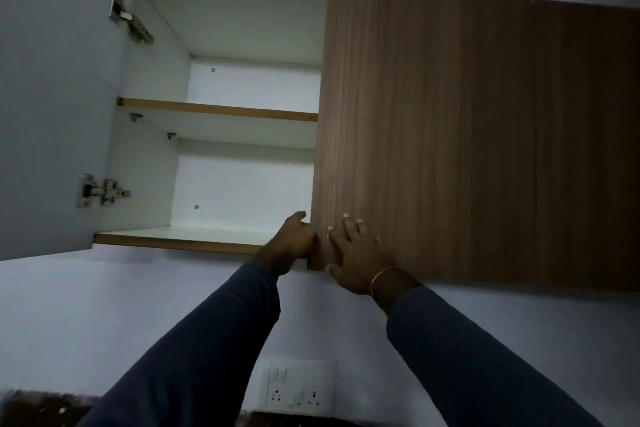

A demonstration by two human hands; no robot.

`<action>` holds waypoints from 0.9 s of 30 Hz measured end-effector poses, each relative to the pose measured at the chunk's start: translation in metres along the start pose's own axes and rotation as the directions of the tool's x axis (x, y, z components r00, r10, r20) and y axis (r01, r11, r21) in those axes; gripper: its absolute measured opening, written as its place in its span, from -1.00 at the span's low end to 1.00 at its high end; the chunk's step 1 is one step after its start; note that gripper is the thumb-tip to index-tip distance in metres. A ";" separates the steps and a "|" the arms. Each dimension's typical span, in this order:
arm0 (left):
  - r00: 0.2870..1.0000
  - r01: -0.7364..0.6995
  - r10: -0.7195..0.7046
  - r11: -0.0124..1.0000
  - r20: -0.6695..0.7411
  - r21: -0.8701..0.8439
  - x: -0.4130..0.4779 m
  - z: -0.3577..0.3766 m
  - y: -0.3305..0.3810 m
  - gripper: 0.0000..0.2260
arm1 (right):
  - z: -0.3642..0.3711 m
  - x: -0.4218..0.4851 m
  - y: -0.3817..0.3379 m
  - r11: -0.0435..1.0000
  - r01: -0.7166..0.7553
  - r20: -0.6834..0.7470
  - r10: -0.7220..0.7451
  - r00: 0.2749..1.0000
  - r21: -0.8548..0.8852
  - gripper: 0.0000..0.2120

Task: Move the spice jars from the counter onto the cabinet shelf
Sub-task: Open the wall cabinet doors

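Head view, looking up: the left hand (292,243) curls its fingers round the lower left edge of the closed wooden door (485,132). The right hand (360,260) lies flat on that door's face, fingers spread. The cabinet shelf (218,110) sits in the open bay beside it (white door (52,97) swung wide). A dark strip below may be the counter (41,409); it is too dim to tell jars.
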State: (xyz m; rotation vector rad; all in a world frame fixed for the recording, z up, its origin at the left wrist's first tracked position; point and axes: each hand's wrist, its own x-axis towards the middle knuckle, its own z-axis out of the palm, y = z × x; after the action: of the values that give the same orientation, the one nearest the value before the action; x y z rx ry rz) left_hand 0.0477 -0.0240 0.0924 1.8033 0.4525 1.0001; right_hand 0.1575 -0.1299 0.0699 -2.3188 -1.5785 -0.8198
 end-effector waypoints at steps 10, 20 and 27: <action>0.999 -0.031 0.032 0.999 0.037 -0.044 -0.031 -0.003 0.015 -0.72 | -0.026 -0.040 -0.013 0.993 0.002 -0.043 0.003 0.999 0.114 -0.28; 0.924 -0.301 0.360 0.893 0.129 -0.335 -0.150 0.019 0.054 -0.68 | -0.110 -0.131 -0.050 0.782 -0.101 -0.497 0.484 0.720 0.614 -0.24; 0.723 -0.428 0.611 0.762 0.322 -0.486 -0.197 0.080 0.083 -0.60 | -0.151 -0.213 -0.013 0.811 -0.169 -0.557 0.519 0.648 0.560 -0.52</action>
State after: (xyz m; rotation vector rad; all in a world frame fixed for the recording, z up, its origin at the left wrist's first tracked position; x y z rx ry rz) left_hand -0.0158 -0.2421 0.0671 1.7561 -0.5758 0.8982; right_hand 0.0403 -0.3634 0.0732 -1.5891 -0.8126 -0.9243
